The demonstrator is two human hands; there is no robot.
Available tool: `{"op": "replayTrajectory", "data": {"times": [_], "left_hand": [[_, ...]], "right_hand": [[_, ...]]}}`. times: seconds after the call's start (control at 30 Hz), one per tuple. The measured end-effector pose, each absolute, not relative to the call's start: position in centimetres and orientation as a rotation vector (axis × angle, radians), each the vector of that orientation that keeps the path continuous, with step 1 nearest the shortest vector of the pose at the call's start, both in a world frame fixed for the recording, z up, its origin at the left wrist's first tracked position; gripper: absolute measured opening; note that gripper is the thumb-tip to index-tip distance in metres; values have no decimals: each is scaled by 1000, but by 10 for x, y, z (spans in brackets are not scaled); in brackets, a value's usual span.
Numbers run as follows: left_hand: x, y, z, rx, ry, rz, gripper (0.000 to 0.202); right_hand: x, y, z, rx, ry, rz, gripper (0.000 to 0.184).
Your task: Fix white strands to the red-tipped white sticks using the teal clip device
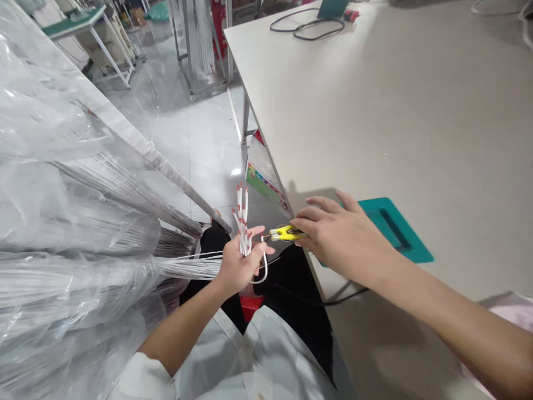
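The person's two bare hands are working close together just beside the near left edge of a pale table [375,122]. The left hand [234,268] is gripping a bundle of white wires [241,222], its fingers closing around them while the red-tipped ends are standing up above the fist. One white wire [265,268] is curving out in a loop below the fingers, its red end lying close to the tip of a yellow clip [283,232]. The right hand [339,236] is holding this clip by its rear end between thumb and index finger, the other fingers spreading loosely above; whether the clip is touching the wire cannot be told. Behind the right hand, a green panel [418,253] with a dark slot is lying on the table. A black cable [308,301] is running below the right hand, over dark trousers [291,272]. At the left, more long wires are hanging within clear plastic wrapping [83,278], some reaching the left hand.
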State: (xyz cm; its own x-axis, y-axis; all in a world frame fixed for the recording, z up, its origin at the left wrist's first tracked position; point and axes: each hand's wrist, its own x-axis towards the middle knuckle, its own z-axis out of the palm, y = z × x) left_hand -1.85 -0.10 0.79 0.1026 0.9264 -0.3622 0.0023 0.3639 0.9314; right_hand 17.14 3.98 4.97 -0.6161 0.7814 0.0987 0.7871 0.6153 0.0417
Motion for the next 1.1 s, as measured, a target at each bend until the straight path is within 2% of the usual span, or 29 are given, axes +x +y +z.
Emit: {"op": "replayTrajectory", "data": {"times": [0.07,0.33,0.53,0.73,1.03,1.1], "left_hand": [[-16,1,8,947,1253,871,47],[-5,4,0,900,1270,867,51],[-4,5,-5,1011,1316,909,40],[-5,1,-8,1050,1330,897,44],[-17,-2,6,994,1374,871,45],[-21,-3,12,954,1376,877,46]], "right_hand": [[169,43,53,-1377,-2788,-107,6],[170,46,50,-1391,-2797,-115,13],[170,44,50,-1385,-2820,-128,8],[169,40,42,-1367,-2812,-251,48],[173,39,43,-1236,-2673,-181,54],[168,30,46,-1159,-2506,-98,47]]}}
